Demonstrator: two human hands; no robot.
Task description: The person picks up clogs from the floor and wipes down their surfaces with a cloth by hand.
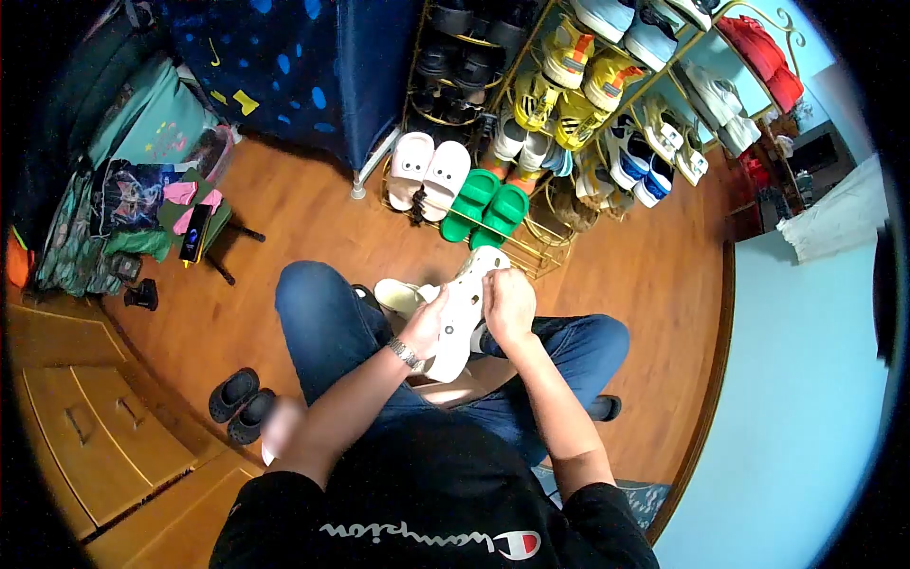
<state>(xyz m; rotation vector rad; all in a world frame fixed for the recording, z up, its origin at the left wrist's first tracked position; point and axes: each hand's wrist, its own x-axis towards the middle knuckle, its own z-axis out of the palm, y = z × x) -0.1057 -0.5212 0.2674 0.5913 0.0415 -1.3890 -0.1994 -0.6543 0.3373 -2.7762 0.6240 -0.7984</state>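
Observation:
A white clog with round holes [462,318] is held over my lap, its upper end pointing toward the shoe rack. My left hand [424,327], with a metal watch on the wrist, grips the clog's left side. On the other side, my right hand [510,302] is closed at the clog's upper part; whether the fingertips pinch anything small there is hidden. Another pale shoe [398,296] lies just left of the held clog, between my knees, partly covered by my left hand.
A gold wire rack [545,256] holds several pairs of shoes ahead, with green slides [500,213] and white slides [445,178] low down. Dark clogs [234,394] lie on the wooden floor at left, near a wooden cabinet [90,417]. A small stool [216,228] carries a phone.

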